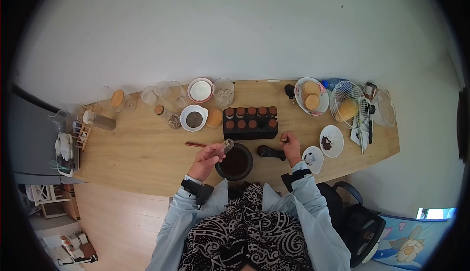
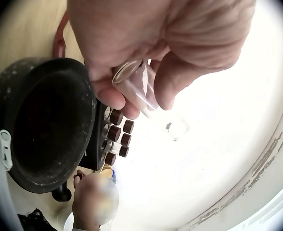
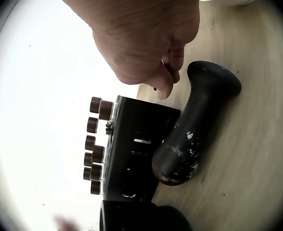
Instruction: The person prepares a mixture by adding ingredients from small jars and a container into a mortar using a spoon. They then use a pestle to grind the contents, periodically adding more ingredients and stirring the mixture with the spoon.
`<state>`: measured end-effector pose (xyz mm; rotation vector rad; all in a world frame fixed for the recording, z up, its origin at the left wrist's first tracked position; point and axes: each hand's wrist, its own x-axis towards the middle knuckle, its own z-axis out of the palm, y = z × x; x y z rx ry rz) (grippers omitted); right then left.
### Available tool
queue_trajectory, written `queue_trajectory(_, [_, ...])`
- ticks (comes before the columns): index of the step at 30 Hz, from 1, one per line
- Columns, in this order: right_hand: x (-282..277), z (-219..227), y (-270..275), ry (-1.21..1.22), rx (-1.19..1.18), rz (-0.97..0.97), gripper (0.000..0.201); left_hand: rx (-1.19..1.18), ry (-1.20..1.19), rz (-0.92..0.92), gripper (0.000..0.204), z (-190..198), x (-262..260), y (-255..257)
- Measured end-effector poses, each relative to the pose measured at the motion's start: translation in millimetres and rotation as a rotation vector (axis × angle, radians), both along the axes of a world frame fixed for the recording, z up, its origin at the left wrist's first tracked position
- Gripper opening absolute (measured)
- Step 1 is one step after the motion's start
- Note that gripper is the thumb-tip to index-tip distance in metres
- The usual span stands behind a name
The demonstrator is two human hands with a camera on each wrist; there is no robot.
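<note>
In the head view my left hand (image 1: 205, 160) pinches a small clear glass vial (image 1: 228, 146) over the rim of a black mortar (image 1: 251, 166) holding dark contents. The left wrist view shows the vial (image 2: 135, 86) tilted between thumb and fingers. My right hand (image 1: 292, 146) pinches a small brown cap (image 1: 284, 139) above the table, right of the black rack (image 1: 249, 133) of brown-capped vials. Below that hand a black pestle (image 1: 270, 152) lies on the wood; its surface shows pale specks in the right wrist view. My fingers (image 3: 163, 86) mostly hide the cap there.
A red-brown handled utensil (image 1: 195, 144) lies left of the mortar. White bowls (image 1: 338, 133) stand to the right, near a wire basket (image 1: 338, 105) and a plate with round biscuit-like pieces (image 1: 310, 102). Glass jars and a bowl of dark grains (image 1: 194, 119) line the back left.
</note>
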<state>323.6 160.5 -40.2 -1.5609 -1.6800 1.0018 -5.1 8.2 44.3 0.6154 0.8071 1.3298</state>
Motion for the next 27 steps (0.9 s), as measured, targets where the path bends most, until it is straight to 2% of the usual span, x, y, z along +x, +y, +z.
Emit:
queue_trajectory(2, [1, -6, 5, 0.038, 0.039, 0.005, 0.027, 0.053, -0.003, -0.051, 0.041, 2, 1, 2])
queue_trajectory(4, [0, -8, 6, -0.092, 0.159, 0.02, 0.029, 0.053, -0.003, -0.057, 0.04, 4, 2, 1])
queue_trajectory(9, [3, 8, 6, -0.276, 0.237, 0.098, 0.034, 0.062, -0.003, -0.072, 0.038, 8, 3, 1])
queue_trajectory(11, [2, 21, 4, -0.347, 0.271, 0.137, 0.034, 0.029, 0.014, -0.092, 0.038, 14, 3, 2])
queue_trajectory(12, [2, 28, 2, -0.36, 0.374, 0.176, 0.037, 0.029, 0.014, -0.086, 0.038, 14, 4, 2])
queue_trajectory(13, [1, 41, -2, -0.373, 0.475, 0.214, 0.04, 0.022, 0.04, -0.11, 0.038, 15, 5, 3])
queue_trajectory(14, [-6, 62, -9, -0.373, 0.474, 0.217, 0.04, 0.015, 0.065, -0.135, 0.038, 15, 7, 4])
queue_trajectory(16, [-33, 116, -30, 0.106, 0.147, 0.374, 0.042, -0.007, 0.105, -0.188, 0.038, 23, 12, 9])
queue_trajectory(18, [-56, 152, -46, 0.326, 0.118, 0.563, 0.044, -0.025, 0.146, -0.256, 0.039, 28, 18, 16])
queue_trajectory(19, [-63, 154, -52, 0.323, 0.121, 0.553, 0.044, -0.015, 0.142, -0.322, 0.04, 30, 21, 20])
queue_trajectory(20, [-69, 154, -58, 0.306, 0.13, 0.637, 0.042, -0.003, 0.139, -0.388, 0.04, 31, 24, 23])
queue_trajectory(21, [-71, 154, -62, 0.288, 0.138, 0.723, 0.04, 0.001, 0.139, -0.396, 0.04, 30, 27, 25])
queue_trajectory(22, [-71, 153, -64, 0.286, 0.142, 0.717, 0.04, -0.012, 0.136, -0.412, 0.041, 28, 30, 26])
queue_trajectory(24, [-71, 148, -65, 0.237, 0.19, 0.611, 0.034, -0.026, 0.13, -0.425, 0.042, 24, 34, 28])
queue_trajectory(26, [-63, 141, -61, 0.234, 0.203, 0.547, 0.033, 0.076, 0.263, -0.278, 0.041, 22, 36, 29])
queue_trajectory(27, [-58, 139, -59, 0.232, 0.217, 0.481, 0.033, 0.072, 0.263, -0.272, 0.041, 22, 33, 28])
